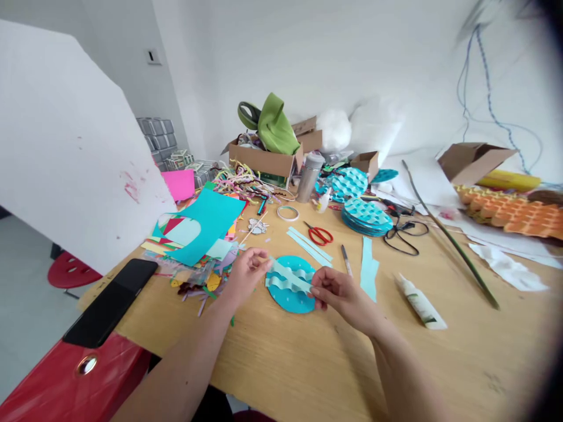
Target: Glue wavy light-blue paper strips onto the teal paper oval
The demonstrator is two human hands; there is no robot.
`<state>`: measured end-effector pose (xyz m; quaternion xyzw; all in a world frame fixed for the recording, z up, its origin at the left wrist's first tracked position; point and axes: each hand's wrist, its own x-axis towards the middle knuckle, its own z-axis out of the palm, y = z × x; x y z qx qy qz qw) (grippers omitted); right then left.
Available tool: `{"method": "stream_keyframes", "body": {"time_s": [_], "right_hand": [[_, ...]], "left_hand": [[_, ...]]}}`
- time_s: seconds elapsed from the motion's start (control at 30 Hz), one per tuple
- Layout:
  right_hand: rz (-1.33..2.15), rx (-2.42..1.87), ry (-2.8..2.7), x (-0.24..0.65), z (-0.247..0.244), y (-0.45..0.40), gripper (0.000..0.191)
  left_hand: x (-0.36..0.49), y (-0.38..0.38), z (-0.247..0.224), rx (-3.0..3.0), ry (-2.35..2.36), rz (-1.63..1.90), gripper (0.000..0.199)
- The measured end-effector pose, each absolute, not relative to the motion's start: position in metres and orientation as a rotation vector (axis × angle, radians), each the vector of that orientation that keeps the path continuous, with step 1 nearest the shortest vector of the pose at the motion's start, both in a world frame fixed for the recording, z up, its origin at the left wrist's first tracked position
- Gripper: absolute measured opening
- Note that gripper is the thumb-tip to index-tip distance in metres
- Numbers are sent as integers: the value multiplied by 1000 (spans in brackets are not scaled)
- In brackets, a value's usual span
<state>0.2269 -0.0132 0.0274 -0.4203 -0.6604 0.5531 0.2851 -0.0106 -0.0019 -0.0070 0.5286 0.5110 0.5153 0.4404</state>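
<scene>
A round blue disc (pixel 292 302) lies on the wooden table with wavy pale-blue strips across it. Just over it, a straight pale-blue strip (pixel 288 275) is stretched between both hands. My left hand (pixel 251 268) pinches its upper left end at the disc's left edge. The other end is between the thumb and fingers of my right hand (pixel 329 287), at the disc's right edge. Behind the disc are more pale strips (pixel 310 246) and red-handled scissors (pixel 320 235). A pen (pixel 346 260) and a wider pale piece (pixel 369 269) lie to the right.
A white glue bottle (pixel 422 303) lies at the right, near a long green stick (pixel 453 240). Wavy blue discs (pixel 366 218) are stacked behind. Coloured paper (pixel 211 220) and scraps cover the left, beside a black phone (pixel 112 302). A cardboard box (pixel 264 161) stands at the back.
</scene>
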Motion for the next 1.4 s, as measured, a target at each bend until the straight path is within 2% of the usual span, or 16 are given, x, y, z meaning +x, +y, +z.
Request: {"method": "stream_keyframes", "body": {"time_s": [0.23, 0.43, 0.57, 0.9, 1.03, 1.17, 1.3, 1.4], "right_hand": [[1585, -1132, -1742, 233, 37, -17, 36], [1849, -1018, -1864, 242, 40, -19, 39], [1919, -1033, -1959, 240, 45, -23, 35], [1617, -1235, -2062, 230, 48, -23, 10], [1472, -1269, -2168, 227, 53, -23, 23], [1506, -1344, -2175, 223, 55, -25, 35], [1506, -1402, -2236, 216, 56, -26, 25], [1336, -1499, -2309, 207, 59, -23, 17]], "left_hand": [[-12, -3, -1, 1180, 1093, 1140, 32], [-12, -5, 1, 1135, 1087, 1068, 30], [-12, -7, 3, 1163, 1081, 1043, 28], [-7, -13, 8, 1231, 1190, 974, 20], [-6, -18, 17, 1233, 1232, 970, 16], [-9, -27, 18, 1205, 1265, 971, 15], [-12, -35, 7, 1162, 1270, 959, 20], [-11, -38, -2, 1113, 1250, 987, 26]]}}
